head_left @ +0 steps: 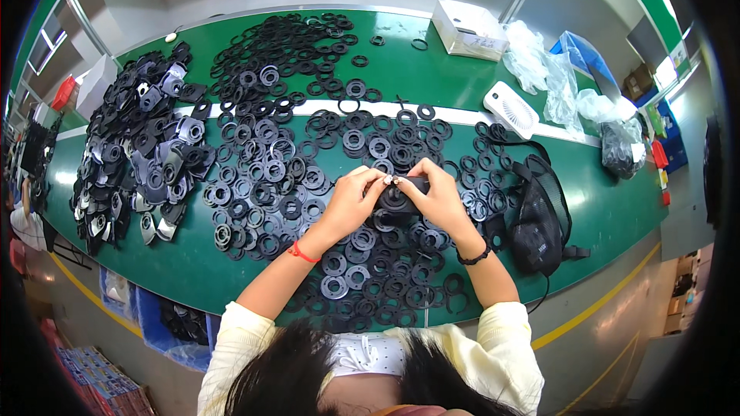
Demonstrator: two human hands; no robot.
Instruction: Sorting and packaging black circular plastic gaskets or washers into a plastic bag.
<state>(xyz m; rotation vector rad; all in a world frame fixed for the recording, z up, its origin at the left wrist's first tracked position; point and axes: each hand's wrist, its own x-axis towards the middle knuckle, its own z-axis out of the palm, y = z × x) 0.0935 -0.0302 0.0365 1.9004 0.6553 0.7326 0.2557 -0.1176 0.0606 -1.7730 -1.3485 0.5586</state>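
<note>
Below the near-left edge of the workbench, I see two blue bins. Two forearms reach over the near edge, one red bracelet on the left wrist and one black band on the right. Black rings, too many for me to count, lie heaped from the near edge past the hands. In the middle of that heap, one black part sits between the left hand and the right hand; both are half curled, fingertips drawn together just above it, and I cannot tell whether either grips it. One black mesh bag rests toward the right end, and one pile of black and silver plates, overlapping beyond counting, fills the left end. Farther off I find one white slotted device to the right, then a second heap of rings toward the far edge, with three loose ones right of it. One white box stands at the far edge, right of centre, beside clear plastic bags and one blue tray.
</note>
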